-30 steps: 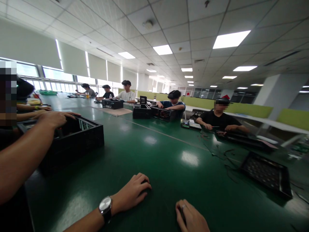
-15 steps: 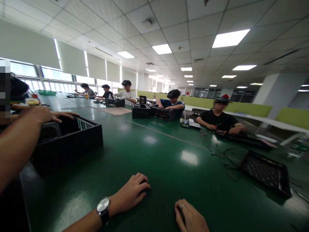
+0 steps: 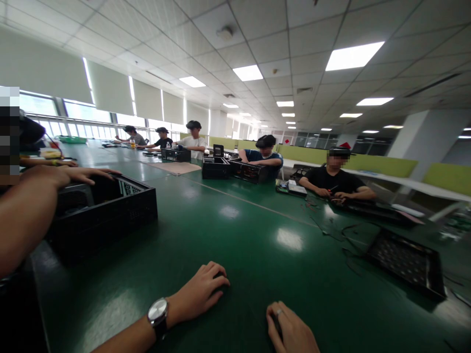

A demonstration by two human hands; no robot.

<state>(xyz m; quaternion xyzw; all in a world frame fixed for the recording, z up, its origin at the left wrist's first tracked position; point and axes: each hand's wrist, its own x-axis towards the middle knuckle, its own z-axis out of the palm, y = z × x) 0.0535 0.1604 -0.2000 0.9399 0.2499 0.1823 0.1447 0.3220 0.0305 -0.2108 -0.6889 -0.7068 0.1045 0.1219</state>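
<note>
My left hand [image 3: 200, 293], with a wristwatch [image 3: 158, 311] on the wrist, rests on the green table [image 3: 239, 245] near its front edge. Its fingers are curled under, with a dark patch beneath the fingertips. My right hand [image 3: 292, 329], wearing a ring, lies a little to the right at the bottom edge. Its fingers are also curled, and a dark shape shows under them that I cannot name. The two hands are apart. Nothing else lies close to them.
A co-worker's arm and hand [image 3: 69, 175] reach over an open black computer case [image 3: 106, 208] at the left. A black perforated panel [image 3: 405, 262] and loose cables [image 3: 342, 235] lie at the right. Several people sit working at cases along the table's far side.
My hands have stayed in place. The co-worker's hand at the left has shifted slightly over the black case, and the view has drifted a little.
</note>
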